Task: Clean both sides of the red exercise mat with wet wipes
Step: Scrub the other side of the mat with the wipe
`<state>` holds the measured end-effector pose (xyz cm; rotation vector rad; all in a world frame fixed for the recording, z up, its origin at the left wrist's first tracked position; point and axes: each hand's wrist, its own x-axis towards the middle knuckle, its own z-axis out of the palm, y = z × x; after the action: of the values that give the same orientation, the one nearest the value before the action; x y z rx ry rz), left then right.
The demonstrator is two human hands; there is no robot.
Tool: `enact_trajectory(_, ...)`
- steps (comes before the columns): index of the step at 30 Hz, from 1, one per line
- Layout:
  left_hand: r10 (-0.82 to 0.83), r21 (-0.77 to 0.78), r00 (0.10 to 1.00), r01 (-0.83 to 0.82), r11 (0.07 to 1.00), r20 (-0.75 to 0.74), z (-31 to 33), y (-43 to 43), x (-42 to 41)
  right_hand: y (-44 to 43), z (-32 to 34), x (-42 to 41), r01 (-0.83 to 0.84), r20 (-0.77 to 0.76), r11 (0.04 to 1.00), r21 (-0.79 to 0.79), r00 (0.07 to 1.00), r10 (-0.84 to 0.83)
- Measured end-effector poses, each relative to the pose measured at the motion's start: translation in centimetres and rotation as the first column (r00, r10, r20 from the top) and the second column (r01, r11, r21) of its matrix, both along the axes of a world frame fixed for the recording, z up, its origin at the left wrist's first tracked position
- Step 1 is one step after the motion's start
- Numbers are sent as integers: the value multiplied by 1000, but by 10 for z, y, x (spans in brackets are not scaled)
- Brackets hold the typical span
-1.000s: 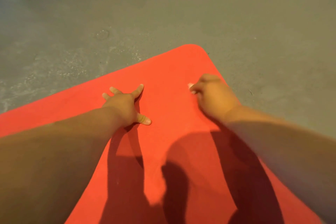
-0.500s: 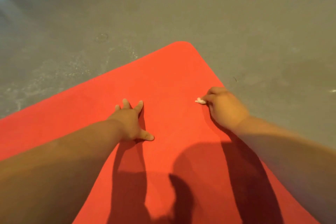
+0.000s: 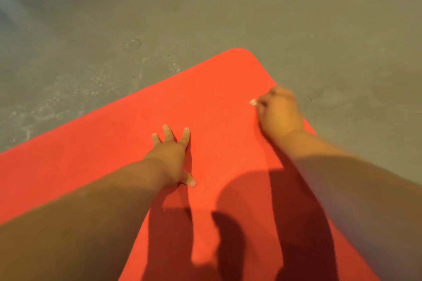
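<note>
The red exercise mat lies flat on a grey floor, one rounded corner pointing to 12 o'clock and the rest running out of view at 9 and at 5 o'clock. A wet wipe is bunched into a small white wad, and only a scrap of it shows. The right hand has its fingers curled round that wad and presses it onto the mat, just inside the mat's right edge. The left hand sits at 8 o'clock from the right one, flat on the mat, fingers straight and spread, holding nothing.

The likeliest slip is at that right edge. A stroke toward 3 o'clock would probably carry the wipe off the mat and onto the floor, where it could pick up grit and drag it back over the red surface. The wad is also small, so strips may be missed, more so under the dark arm shadows at 6 o'clock. If the left hand eased its weight, the mat might creep or ruck under the rubbing.

The far edge runs from the corner down to 9 o'clock, the right edge to 4 o'clock. Bare mat lies open between the hands and up toward the corner. The floor beyond is open too, with pale dusty marks at 10 o'clock.
</note>
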<state>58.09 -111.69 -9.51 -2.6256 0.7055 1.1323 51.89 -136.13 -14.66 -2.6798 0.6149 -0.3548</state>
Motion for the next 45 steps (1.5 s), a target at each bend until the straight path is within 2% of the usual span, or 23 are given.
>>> enact_trajectory(2, -5, 5, 1000, 5, 1000, 0, 1, -1, 0, -24, 4, 10, 206, -65, 977, 61, 977, -202)
enact_trajectory(4, 1, 8, 1000, -1, 1000, -9, 2, -2, 0, -10, 10, 7, 204, -127, 976, 80, 973, -193)
enact_trajectory(6, 4, 10, 1000, -4, 1000, -12, 3, -3, 1, 28, 16, -5, 66, -75, 992, 105, 995, -58)
enact_trajectory(7, 2, 11, 1000, -2, 1000, -15, 3, -3, 1, 50, 16, -14, -55, -37, 991, 119, 998, 59)
enact_trajectory(9, 4, 16, 1000, -3, 1000, -22, 3, -4, 1, 76, 14, -34, -290, -18, 946, 146, 955, 296)
enact_trajectory(11, 2, 24, 1000, -1, 1000, -21, 4, -4, 1, 65, 12, -34, -399, -39, 909, 120, 913, 406)
enact_trajectory(12, 0, 27, 1000, 1, 1000, -23, 4, -5, 1, 51, 10, -27, -371, -52, 926, 68, 926, 375)
enact_trajectory(14, 1, 32, 1000, 0, 1000, -29, 4, -5, 1, 13, 5, -11, -187, -43, 982, -39, 982, 185)
enact_trajectory(16, 6, 35, 999, -5, 999, -33, 4, -5, 1, -19, 6, 0, 34, -22, 999, 0, 999, -34)
enact_trajectory(17, 5, 35, 999, -4, 999, -33, 4, -5, 1, -21, 7, 2, 91, -30, 995, 48, 996, -90)
enact_trajectory(19, 9, 33, 999, -8, 999, -34, 4, -6, 1, 1, 9, 1, 55, -67, 996, 71, 996, -50)
enact_trajectory(23, 9, 37, 999, -8, 999, -31, 4, -6, 1, 43, 9, -31, -297, -69, 947, 122, 949, 306)
enact_trajectory(24, 7, 38, 1000, -6, 999, -28, 4, -6, 1, 32, 7, -30, -310, -64, 946, 100, 946, 317)
enact_trajectory(25, 6, 38, 1000, -5, 999, -25, 3, -6, 1, 15, 2, -24, -252, -46, 965, 67, 966, 255)
enact_trajectory(28, 10, 37, 1000, -9, 999, -16, 2, -4, 2, -27, -4, -8, 56, -22, 997, 55, 998, -55)
enact_trajectory(32, 7, 21, 1000, -7, 1000, -2, 0, -2, 3, -22, -1, -8, 164, -66, 983, 78, 985, -159)
enact_trajectory(34, 5, 17, 1000, -5, 1000, 11, -1, -1, 3, -6, 1, -21, 134, -51, 989, 59, 990, -131)
enact_trajectory(37, -1, 12, 1000, 1, 1000, 25, 1, 0, 1, 26, 3, -58, -157, -54, 987, 23, 986, 158)
enact_trajectory(39, -9, 11, 999, 9, 1000, 32, 4, 1, 0, 21, 2, -74, -267, -58, 963, 19, 962, 268)
enact_trajectory(40, -18, 14, 999, 18, 1000, 34, 5, 1, -2, 9, -1, -73, -236, -49, 972, 4, 971, 236)
enact_trajectory(43, -124, 7, 990, 124, 992, 61, 7, -8, -14, -27, -4, -50, 56, -31, 998, 36, 998, -55)
enact_trajectory(45, -163, 17, 986, 163, 986, 36, 8, -18, -27, -29, -4, -42, 132, -58, 988, 80, 990, -128)
